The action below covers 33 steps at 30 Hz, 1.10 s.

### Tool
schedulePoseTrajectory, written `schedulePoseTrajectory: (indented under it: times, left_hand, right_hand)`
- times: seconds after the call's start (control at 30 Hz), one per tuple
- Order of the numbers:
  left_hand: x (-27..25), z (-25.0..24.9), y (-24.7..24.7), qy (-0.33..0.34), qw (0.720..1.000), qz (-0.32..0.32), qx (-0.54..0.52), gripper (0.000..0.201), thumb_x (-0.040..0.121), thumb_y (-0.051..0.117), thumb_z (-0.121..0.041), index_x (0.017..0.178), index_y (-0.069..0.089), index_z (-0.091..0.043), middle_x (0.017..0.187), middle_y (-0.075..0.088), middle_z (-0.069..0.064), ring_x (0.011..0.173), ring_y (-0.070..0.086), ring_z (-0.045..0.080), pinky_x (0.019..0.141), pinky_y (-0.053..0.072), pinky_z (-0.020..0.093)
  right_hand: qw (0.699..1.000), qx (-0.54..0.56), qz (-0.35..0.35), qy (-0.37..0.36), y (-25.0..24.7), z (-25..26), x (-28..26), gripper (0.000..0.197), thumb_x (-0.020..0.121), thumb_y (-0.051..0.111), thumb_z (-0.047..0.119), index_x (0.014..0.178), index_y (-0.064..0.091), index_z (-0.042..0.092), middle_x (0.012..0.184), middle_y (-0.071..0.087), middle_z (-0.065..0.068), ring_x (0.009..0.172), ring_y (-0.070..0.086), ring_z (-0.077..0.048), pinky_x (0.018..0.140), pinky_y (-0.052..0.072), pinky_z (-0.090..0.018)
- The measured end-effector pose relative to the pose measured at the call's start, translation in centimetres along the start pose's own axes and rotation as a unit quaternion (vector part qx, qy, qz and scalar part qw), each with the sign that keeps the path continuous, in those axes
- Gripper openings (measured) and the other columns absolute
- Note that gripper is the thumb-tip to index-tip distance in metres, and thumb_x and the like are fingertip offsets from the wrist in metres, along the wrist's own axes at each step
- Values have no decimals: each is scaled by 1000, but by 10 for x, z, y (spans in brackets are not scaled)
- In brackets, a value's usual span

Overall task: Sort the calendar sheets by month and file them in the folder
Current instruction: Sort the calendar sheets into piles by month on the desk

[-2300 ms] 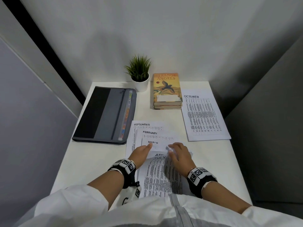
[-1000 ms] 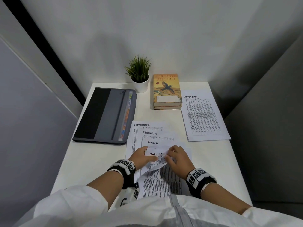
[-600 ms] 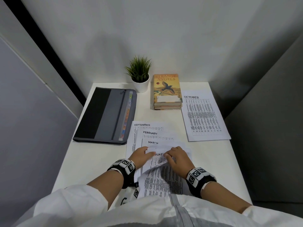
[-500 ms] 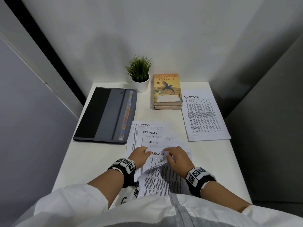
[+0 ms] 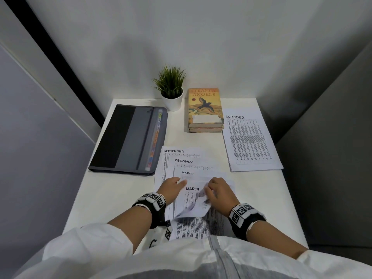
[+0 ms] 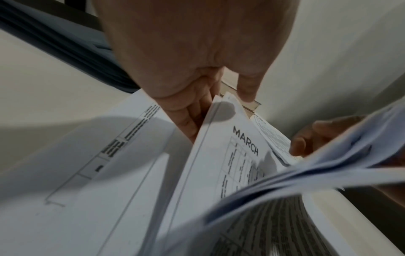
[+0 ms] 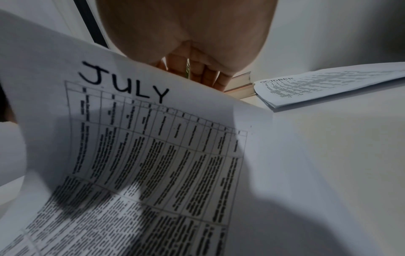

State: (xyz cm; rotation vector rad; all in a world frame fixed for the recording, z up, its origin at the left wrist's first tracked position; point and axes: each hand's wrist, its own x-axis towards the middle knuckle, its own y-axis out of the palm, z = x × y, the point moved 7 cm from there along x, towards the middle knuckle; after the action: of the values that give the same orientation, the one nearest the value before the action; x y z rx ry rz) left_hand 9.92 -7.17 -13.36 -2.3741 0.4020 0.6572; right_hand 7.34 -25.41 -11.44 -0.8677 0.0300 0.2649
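A fanned pile of calendar sheets [image 5: 167, 168] lies on the white table in front of me, its headings reading SEPTEMBER, FEBRUARY and MARCH. My left hand [image 5: 180, 183] pinches the far left corner of a second MARCH sheet [image 6: 245, 143], thumb [image 6: 246, 90] on top and fingers [image 6: 188, 119] underneath. My right hand [image 5: 209, 189] grips the sheets that lay on top and bends them back toward me in a curl [image 5: 193, 211]. The JULY sheet [image 7: 122, 90] faces the right wrist camera. The grey zipped folder [image 5: 128, 137] lies closed at the left, with coloured tabs along its edge.
A separate OCTOBER pile [image 5: 251, 139] lies at the right. Two stacked books [image 5: 205, 109] and a small potted plant [image 5: 171, 87] stand at the back against the wall. Grey partition walls close in on both sides of the narrow table [image 5: 112, 198].
The JANUARY sheet that showed between my hands is now bent back with the others. A second MARCH sheet is uncovered, and the curl in my right hand has grown toward me.
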Motion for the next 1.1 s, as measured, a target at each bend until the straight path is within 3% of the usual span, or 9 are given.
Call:
schedulePoseTrajectory:
  times: [0.2, 0.33, 0.43, 0.5, 0.57, 0.67, 0.83, 0.97, 1.1]
  left_hand:
    - [-1, -1, -1, 15, 999, 1, 38, 22, 94, 60, -26, 105, 60, -6, 98, 59, 5, 90, 56, 21, 81, 43, 29]
    - [-4, -1, 2, 9, 1000, 5, 5, 26, 86, 70, -35, 98, 62, -13, 89, 63, 6, 80, 60, 19, 77, 47, 31]
    - [-2, 3, 2, -11, 1000, 3, 3, 42, 93, 58, -43, 120, 59, -12, 113, 59, 6, 106, 58, 21, 90, 41, 31]
    - [-2, 4, 1, -13, 1000, 1, 19, 18, 97, 52, -36, 87, 57, -22, 88, 53, -2, 78, 52, 10, 72, 39, 25]
    - [1, 6, 0, -16, 999, -7, 32, 32, 97, 54, -28, 69, 37, -30, 73, 37, -11, 65, 38, 3, 61, 31, 19]
    - [-2, 3, 0, -9, 1000, -7, 17, 12, 91, 63, -28, 90, 59, -17, 89, 52, -6, 86, 50, 13, 78, 41, 28]
    - [0, 6, 4, -6, 1000, -11, -29, 26, 82, 74, -33, 82, 57, -13, 76, 52, 1, 64, 47, 14, 62, 38, 27]
    - [-1, 5, 2, -15, 1000, -11, -6, 36, 96, 53, -42, 115, 60, -12, 109, 59, 2, 106, 56, 25, 95, 42, 35]
    - [0, 5, 1, -15, 999, -21, 30, 23, 99, 49, -31, 84, 53, -14, 78, 49, 7, 78, 46, 22, 72, 36, 30]
  right_hand:
    - [1000, 25, 9, -11, 0, 4, -1, 27, 96, 44, 23, 109, 67, 17, 96, 63, 2, 94, 51, -14, 84, 42, -32]
    - [1000, -9, 14, -12, 4, 3, -2, 21, 95, 50, 21, 87, 69, 14, 89, 53, -1, 90, 46, -18, 81, 39, -32]
    - [1000, -3, -3, -8, 0, 1, -2, 25, 94, 49, 20, 73, 61, 16, 87, 49, 2, 86, 43, -15, 78, 37, -30]
    - [1000, 6, 3, 2, -1, 0, -3, 21, 93, 49, 19, 75, 60, 16, 85, 52, 2, 84, 46, -15, 77, 38, -30]
    - [999, 32, 7, 15, -1, -1, -4, 12, 91, 51, 19, 89, 63, 19, 88, 57, 5, 86, 50, -13, 78, 40, -29]
    - [999, 33, 17, 15, 1, 0, -5, 30, 91, 51, 19, 117, 63, 19, 97, 60, 4, 94, 52, -12, 86, 42, -28]
    - [1000, 20, -4, 11, -1, -2, -4, 14, 89, 54, 21, 95, 67, 17, 93, 50, 1, 93, 46, -15, 82, 40, -28]
    - [1000, -5, -7, -4, -2, -3, -5, 12, 90, 54, 24, 81, 60, 17, 89, 51, 4, 88, 46, -14, 77, 37, -28]
    - [999, 34, 2, 21, -3, -4, -6, 11, 89, 53, 24, 81, 60, 21, 80, 60, 5, 77, 54, -12, 70, 43, -29]
